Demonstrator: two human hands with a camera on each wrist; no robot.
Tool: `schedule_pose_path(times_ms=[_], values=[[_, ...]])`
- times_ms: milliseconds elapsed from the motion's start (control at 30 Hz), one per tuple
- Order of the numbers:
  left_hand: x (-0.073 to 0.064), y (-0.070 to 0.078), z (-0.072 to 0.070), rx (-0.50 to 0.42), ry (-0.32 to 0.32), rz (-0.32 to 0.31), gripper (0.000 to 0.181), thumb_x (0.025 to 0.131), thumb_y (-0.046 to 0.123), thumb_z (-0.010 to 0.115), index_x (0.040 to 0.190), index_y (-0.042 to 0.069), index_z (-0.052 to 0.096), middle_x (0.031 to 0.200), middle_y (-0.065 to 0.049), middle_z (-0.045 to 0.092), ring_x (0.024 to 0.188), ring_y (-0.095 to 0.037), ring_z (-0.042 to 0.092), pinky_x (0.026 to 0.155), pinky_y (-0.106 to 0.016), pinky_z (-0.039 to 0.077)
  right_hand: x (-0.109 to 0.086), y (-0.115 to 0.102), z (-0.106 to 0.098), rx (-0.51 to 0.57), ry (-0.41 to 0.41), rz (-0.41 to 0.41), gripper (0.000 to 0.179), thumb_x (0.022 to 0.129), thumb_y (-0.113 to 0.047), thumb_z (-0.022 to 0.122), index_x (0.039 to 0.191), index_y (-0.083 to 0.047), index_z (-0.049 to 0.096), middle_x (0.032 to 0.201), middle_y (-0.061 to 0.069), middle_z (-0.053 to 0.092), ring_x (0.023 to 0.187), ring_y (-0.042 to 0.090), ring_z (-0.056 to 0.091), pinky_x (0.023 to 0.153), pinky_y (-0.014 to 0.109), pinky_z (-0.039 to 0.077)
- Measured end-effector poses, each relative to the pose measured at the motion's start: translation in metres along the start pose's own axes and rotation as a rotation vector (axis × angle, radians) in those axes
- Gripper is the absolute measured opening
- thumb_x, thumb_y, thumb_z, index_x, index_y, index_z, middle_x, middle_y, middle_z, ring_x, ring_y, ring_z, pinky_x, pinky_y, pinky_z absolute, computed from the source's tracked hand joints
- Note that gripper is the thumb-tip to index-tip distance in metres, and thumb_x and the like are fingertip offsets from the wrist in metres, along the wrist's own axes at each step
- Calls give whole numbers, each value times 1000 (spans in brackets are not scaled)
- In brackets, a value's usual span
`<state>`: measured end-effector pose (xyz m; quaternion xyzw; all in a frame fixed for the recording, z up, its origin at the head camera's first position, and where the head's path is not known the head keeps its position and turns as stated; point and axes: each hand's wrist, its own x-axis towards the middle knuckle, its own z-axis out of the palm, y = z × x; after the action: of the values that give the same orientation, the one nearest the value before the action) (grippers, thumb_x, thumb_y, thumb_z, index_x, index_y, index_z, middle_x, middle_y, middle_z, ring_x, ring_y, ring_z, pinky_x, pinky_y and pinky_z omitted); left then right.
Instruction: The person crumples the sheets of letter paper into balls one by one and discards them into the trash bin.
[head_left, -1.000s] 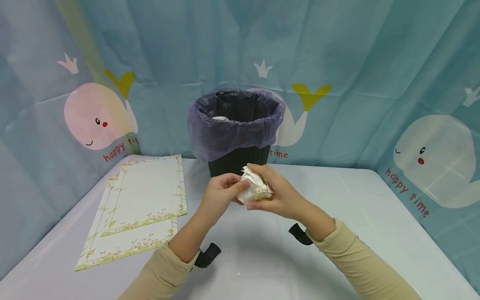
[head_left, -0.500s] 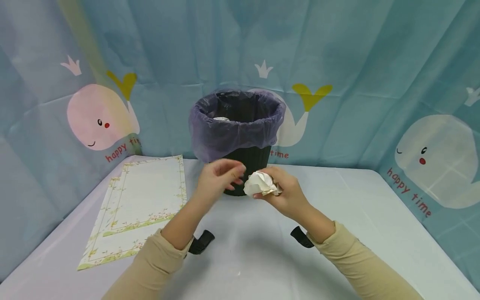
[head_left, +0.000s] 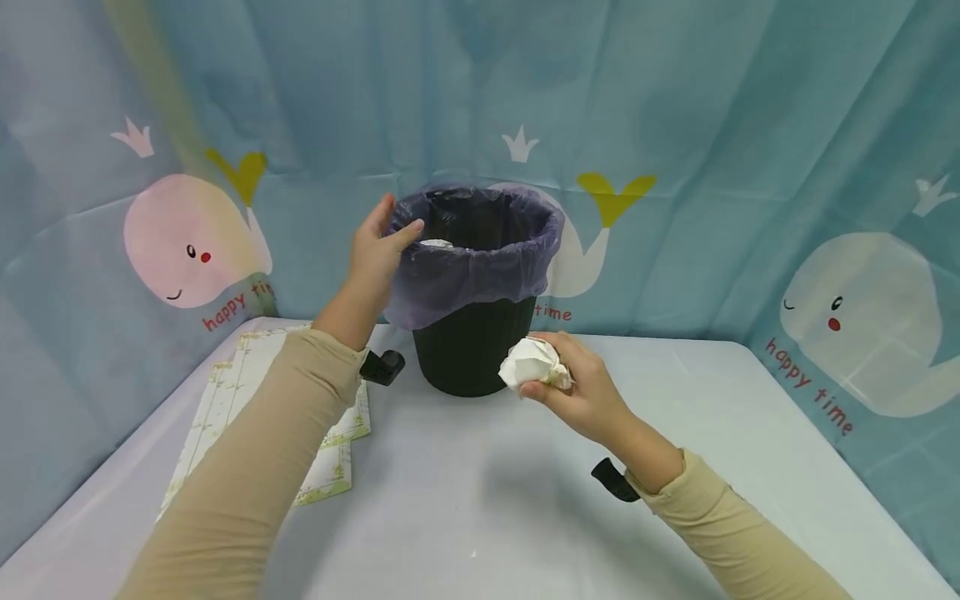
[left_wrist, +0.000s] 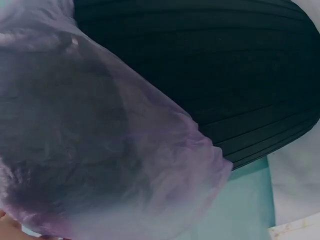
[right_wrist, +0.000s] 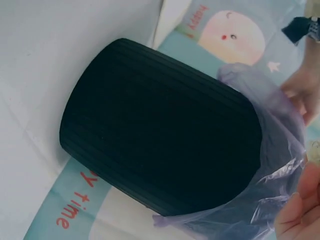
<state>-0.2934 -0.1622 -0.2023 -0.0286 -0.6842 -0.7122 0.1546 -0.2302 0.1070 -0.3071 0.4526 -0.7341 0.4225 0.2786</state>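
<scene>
A crumpled ball of white paper point(head_left: 536, 364) sits in my right hand point(head_left: 592, 392), gripped between thumb and fingers in front of the bin. Beside the left rim of a black trash bin point(head_left: 468, 346) is my left hand point(head_left: 375, 250), thumb and forefinger spread apart at the edge of the purple bag point(head_left: 472, 279). That bag lines the bin and folds down over its outside. In the left wrist view, only fingertips point(left_wrist: 10, 229) show at the bag's edge. Just inside the bin's mouth lies some white paper point(head_left: 437, 243).
Sheets of paper with flowered borders point(head_left: 337, 475) lie on the white table point(head_left: 450, 517) at left, partly hidden by my left sleeve point(head_left: 247, 433). A blue curtain point(head_left: 705, 167) with printed whales hangs close behind the bin.
My left hand has let go of the paper ball and moved up and left to the bin's rim. The right hand keeps the ball, shifted slightly right.
</scene>
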Motion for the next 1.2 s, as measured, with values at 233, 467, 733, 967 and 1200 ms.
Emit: schedule_pose_path(times_ms=[233,467,733,967,1200], values=[[7,-7,4,-17,3,-61,75,101,13,53,157,20,3,162,8,1,146,-7,-1,116,-24,10,9,0,-14,45,-24,106,62,95,-39,61,132,8,47,101,18,61,82,19,54,64,27,49],[7,-3,7,1,-16,-120,81,101,16,52,155,25,-8,161,9,-11,146,-9,-8,117,-31,3,71,-6,-33,330,165,326,60,85,-2,62,138,4,35,115,18,53,86,16,56,64,22,52],[6,-6,12,5,-16,-152,81,101,16,53,155,24,-7,161,7,-9,146,-9,-6,117,-29,5,165,8,-42,252,146,803,75,93,-36,65,149,-11,23,134,13,40,90,19,52,66,25,51],[8,-9,16,-1,-22,-139,80,101,16,52,156,24,-5,162,7,-8,146,-11,-5,117,-31,7,187,6,-40,285,160,908,77,97,-43,54,154,-13,10,148,12,30,93,19,56,78,28,52],[7,-13,15,114,27,-74,76,101,30,52,157,23,0,162,6,-2,147,-12,0,117,-33,9,165,2,-33,322,143,736,53,101,-26,54,144,-3,32,139,15,39,92,20,58,74,25,51]])
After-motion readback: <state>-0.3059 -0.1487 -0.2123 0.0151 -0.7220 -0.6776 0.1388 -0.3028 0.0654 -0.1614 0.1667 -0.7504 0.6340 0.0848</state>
